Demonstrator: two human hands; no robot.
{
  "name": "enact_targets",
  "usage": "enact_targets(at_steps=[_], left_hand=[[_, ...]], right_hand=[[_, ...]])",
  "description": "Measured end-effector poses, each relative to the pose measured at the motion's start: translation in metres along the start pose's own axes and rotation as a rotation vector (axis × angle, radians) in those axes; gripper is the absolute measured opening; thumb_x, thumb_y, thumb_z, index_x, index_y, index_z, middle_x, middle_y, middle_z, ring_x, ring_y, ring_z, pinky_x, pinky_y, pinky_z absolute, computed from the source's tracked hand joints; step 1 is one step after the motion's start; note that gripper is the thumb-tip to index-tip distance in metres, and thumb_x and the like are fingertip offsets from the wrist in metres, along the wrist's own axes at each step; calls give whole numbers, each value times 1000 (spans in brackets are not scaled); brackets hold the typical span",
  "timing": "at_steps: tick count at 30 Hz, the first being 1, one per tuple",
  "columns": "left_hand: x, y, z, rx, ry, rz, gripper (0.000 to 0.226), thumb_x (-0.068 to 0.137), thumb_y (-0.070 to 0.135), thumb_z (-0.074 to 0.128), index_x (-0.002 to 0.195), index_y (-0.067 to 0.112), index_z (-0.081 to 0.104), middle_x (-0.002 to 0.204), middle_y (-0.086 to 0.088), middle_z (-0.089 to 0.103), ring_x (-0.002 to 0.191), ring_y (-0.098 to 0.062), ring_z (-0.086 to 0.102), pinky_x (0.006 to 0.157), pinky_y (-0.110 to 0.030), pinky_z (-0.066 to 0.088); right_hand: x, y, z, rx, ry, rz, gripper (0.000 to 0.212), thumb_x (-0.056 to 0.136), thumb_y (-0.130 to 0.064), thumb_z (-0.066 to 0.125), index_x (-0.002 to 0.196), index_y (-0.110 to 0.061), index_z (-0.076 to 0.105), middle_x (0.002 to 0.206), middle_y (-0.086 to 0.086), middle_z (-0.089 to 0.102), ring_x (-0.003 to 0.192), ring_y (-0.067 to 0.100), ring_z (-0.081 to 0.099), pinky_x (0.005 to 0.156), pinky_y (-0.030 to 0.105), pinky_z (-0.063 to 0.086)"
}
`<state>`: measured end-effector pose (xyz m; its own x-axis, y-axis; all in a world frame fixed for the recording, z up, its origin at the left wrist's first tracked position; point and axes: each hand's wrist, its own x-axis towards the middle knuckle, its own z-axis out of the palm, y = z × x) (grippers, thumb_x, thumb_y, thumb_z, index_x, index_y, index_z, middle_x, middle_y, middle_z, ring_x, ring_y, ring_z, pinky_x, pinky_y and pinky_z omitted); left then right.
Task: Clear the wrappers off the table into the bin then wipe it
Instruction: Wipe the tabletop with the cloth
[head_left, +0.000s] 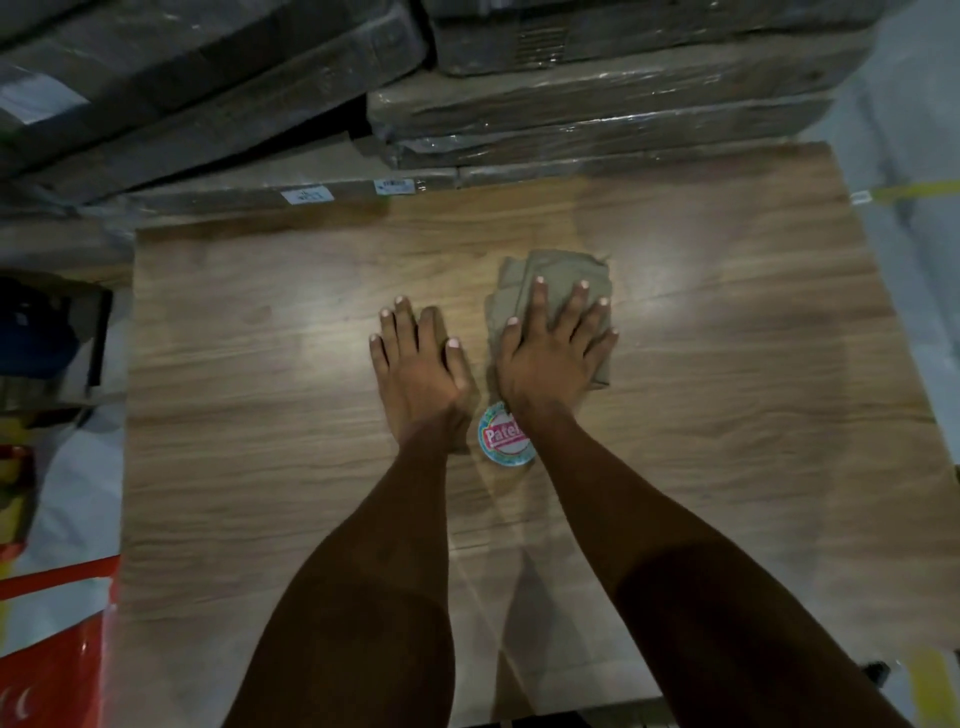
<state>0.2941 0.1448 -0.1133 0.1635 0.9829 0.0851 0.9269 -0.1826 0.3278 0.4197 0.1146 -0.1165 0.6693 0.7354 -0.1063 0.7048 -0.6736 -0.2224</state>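
Note:
A folded tan cloth (563, 280) lies on the wooden table (260, 395) near its middle. My right hand (553, 345) presses flat on the cloth with straight, spread fingers. Just to its left, my left hand (418, 358) rests flat on the bare tabletop, fingers straight. Between my two wrists a round sticker (501, 434) with red lettering is stuck on the table. No wrappers show on the tabletop.
Stacked cardboard boxes (597, 104) wrapped in plastic film stand along the table's far edge. At the left, a dark box (47, 332) sits on the floor, and a red and white bag (57, 639) stands by the table's near-left corner.

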Motion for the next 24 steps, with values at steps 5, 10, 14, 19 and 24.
enact_targets(at_steps=[5, 10, 14, 19, 24], left_hand=[[1, 2, -3, 38, -38, -25, 58, 95, 39, 46, 149, 20, 41, 165, -9, 27, 154, -29, 19, 124, -49, 18], [2, 5, -8, 62, -78, -37, 59, 93, 41, 44, 148, 21, 40, 165, -10, 28, 153, -30, 21, 123, -49, 20], [2, 6, -7, 78, -86, -53, 60, 93, 41, 45, 149, 21, 40, 165, -9, 27, 153, -29, 21, 123, -48, 20], [1, 3, -7, 47, -87, -58, 60, 95, 40, 45, 152, 22, 38, 167, -8, 23, 155, -28, 16, 124, -48, 17], [3, 4, -10, 34, -105, -65, 58, 96, 39, 46, 151, 21, 40, 167, -8, 22, 155, -28, 16, 125, -48, 17]], right_hand=[[28, 11, -5, -51, -35, -478, 64, 99, -52, 31, 161, -37, 23, 170, 15, 14, 156, 43, 7, 123, 64, 9], [50, -18, -2, 14, -23, 30, 65, 99, -51, 23, 162, -36, 16, 171, 18, 4, 156, 44, -1, 122, 66, 1], [55, -24, -3, -48, -24, -295, 65, 99, -50, 29, 161, -36, 21, 171, 15, 10, 156, 43, 6, 123, 64, 5], [80, -43, -1, 10, -27, -19, 65, 99, -49, 27, 162, -38, 17, 172, 14, 5, 157, 41, 0, 123, 65, 2], [96, -57, 0, -37, -32, -332, 65, 97, -51, 31, 161, -38, 22, 171, 11, 12, 157, 40, 6, 123, 64, 7]])
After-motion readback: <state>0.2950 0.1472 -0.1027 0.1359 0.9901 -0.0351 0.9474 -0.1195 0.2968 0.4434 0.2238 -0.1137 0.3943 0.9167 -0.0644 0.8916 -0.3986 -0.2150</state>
